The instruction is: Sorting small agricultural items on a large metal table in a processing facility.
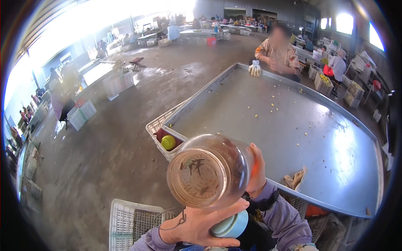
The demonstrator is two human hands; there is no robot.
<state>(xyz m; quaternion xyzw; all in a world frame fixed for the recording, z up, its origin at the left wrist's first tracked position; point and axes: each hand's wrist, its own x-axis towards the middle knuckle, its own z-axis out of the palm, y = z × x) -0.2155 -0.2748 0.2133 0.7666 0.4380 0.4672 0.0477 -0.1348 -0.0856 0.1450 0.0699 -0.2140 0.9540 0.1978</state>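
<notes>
A clear plastic jar [209, 167] is tilted up toward me, with dark bits like leaves at its round end. My right hand [256, 171] is closed round the jar's right side. My left hand [209, 224] is just below it, fingers wrapped round a light blue round lid or cap [228, 226], with a thin wire loop near the wrist. A pale glove [295, 180] lies on the large metal tray table [222, 111] in front of me, among scattered small yellowish bits.
A person [276, 54] is across the tray, near pale gloves [254, 70]. A white basket [157, 129] holds a green bowl [168, 142]. Another crate [121, 221] stands at lower left. Other workers, tables and crates line the hall; a small stool [137, 62] stands on the floor.
</notes>
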